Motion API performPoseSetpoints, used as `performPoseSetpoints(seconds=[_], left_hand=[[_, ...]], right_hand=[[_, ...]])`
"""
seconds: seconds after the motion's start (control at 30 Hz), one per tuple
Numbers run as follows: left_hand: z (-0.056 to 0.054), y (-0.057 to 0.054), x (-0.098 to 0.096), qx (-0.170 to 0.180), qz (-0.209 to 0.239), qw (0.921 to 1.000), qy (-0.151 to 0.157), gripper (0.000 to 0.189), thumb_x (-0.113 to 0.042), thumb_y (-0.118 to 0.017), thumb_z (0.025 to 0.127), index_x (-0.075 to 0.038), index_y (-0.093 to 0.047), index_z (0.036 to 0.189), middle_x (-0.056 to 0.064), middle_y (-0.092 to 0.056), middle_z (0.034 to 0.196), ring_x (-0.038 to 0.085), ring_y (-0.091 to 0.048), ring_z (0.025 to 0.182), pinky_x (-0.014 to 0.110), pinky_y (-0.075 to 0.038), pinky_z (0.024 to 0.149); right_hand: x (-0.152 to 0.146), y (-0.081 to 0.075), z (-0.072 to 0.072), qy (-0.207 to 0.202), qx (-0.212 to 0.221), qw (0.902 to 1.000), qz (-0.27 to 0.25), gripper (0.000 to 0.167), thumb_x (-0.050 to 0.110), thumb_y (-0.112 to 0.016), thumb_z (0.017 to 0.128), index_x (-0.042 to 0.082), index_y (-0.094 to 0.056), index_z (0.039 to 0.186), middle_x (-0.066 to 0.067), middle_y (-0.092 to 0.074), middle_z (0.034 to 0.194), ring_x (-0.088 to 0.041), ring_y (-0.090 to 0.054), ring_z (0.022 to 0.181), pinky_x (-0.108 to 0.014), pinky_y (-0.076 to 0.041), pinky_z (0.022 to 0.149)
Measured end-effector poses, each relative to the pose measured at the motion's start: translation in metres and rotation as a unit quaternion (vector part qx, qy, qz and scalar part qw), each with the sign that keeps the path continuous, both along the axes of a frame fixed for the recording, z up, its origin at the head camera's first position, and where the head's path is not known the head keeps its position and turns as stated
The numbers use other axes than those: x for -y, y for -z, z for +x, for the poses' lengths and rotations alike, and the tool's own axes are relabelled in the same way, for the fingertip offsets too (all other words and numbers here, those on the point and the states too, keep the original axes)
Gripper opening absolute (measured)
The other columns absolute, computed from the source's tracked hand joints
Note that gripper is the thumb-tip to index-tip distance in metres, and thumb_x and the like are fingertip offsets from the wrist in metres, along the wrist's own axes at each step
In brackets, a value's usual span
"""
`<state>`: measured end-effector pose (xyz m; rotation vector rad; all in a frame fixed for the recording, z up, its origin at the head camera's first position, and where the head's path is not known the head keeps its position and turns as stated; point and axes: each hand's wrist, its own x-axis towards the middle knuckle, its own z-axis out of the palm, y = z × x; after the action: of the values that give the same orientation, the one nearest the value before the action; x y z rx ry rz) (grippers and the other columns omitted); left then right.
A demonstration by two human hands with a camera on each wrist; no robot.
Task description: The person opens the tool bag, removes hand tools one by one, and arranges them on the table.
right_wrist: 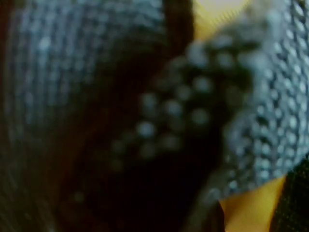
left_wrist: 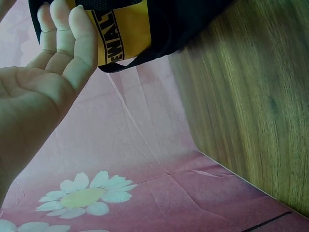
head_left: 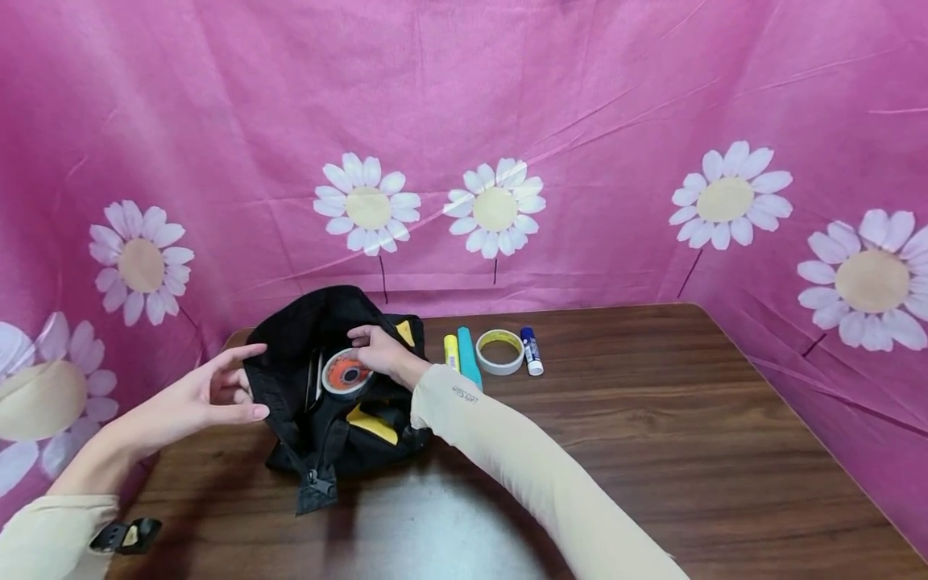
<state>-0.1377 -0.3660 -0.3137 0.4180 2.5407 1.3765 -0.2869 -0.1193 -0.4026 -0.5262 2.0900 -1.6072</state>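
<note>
The black bag (head_left: 337, 411) sits on the left part of the worktop (head_left: 652, 419), its mouth gaping. At its left rim is the person's left hand (head_left: 210, 391), thumb and forefinger spread wide with their tips at the bag's edge; the left wrist view shows three other fingers lightly bent against the bag's outside, beside a yellow label (left_wrist: 128, 34). Inside the bag is an orange-centred tape roll (head_left: 335, 372). The right hand (head_left: 384, 353) reaches in from the right, its fingers at the roll's far right edge; whether they grip it cannot be told, as the right wrist view is too dark and blurred. Just right of the bag lie a yellow stick (head_left: 451, 352), a teal object (head_left: 469, 354) partly behind the right sleeve (head_left: 522, 451), a pale tape ring (head_left: 500, 369) and a blue-capped glue stick (head_left: 532, 354). The worktop is dark, streaked wood, glossy at the near side. Pink cloth (head_left: 580, 89) printed with white daisies hangs behind it and along both sides.
</note>
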Motion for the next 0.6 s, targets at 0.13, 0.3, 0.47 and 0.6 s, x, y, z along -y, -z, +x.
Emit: performPoseSetpoints(seconds=[0.13, 0.3, 0.47, 0.6], left_hand=[[0.000, -0.002, 0.000, 0.002, -0.004, 1.0000, -0.001, 0.087, -0.005, -0.073, 0.091, 0.000, -0.016, 0.156, 0.012, -0.057, 0.090, 0.022, -0.067, 0.086, 0.026, -0.052, 0.077], [-0.001, -0.003, 0.000, 0.004, -0.006, 1.0000, -0.001, 0.087, -0.005, -0.073, 0.092, -0.001, -0.016, 0.157, 0.012, -0.057, 0.091, 0.024, -0.067, 0.087, 0.026, -0.052, 0.077], [-0.001, -0.002, 0.000, 0.006, -0.004, 1.0000, 0.000, 0.086, -0.005, -0.073, 0.092, -0.001, -0.016, 0.156, 0.013, -0.056, 0.091, 0.025, -0.067, 0.088, 0.027, -0.053, 0.077], [0.000, -0.001, 0.000, 0.007, -0.002, 1.0000, 0.000, 0.086, -0.005, -0.073, 0.092, -0.001, -0.016, 0.156, 0.012, -0.056, 0.091, 0.025, -0.067, 0.087, 0.027, -0.053, 0.077]], right_hand=[[0.002, -0.002, -0.003, 0.026, -0.007, 0.9995, 0.016, 0.046, 0.005, -0.064, 0.096, 0.000, -0.055, 0.141, -0.018, -0.056, 0.138, -0.025, -0.054, 0.125, -0.034, -0.045, 0.102], [0.004, -0.004, -0.004, 0.036, -0.008, 0.9989, 0.028, 0.046, 0.002, -0.064, 0.095, 0.000, -0.056, 0.140, -0.018, -0.055, 0.138, -0.027, -0.051, 0.129, -0.036, -0.043, 0.105], [0.003, -0.008, -0.005, 0.031, 0.007, 0.9986, 0.041, 0.047, 0.002, -0.063, 0.096, 0.000, -0.055, 0.142, -0.018, -0.053, 0.141, -0.022, -0.050, 0.128, -0.032, -0.043, 0.103], [0.002, -0.011, -0.006, 0.020, 0.045, 0.9977, 0.048, 0.047, 0.004, -0.063, 0.097, 0.002, -0.054, 0.144, -0.015, -0.055, 0.138, -0.018, -0.053, 0.100, -0.030, -0.044, 0.077]])
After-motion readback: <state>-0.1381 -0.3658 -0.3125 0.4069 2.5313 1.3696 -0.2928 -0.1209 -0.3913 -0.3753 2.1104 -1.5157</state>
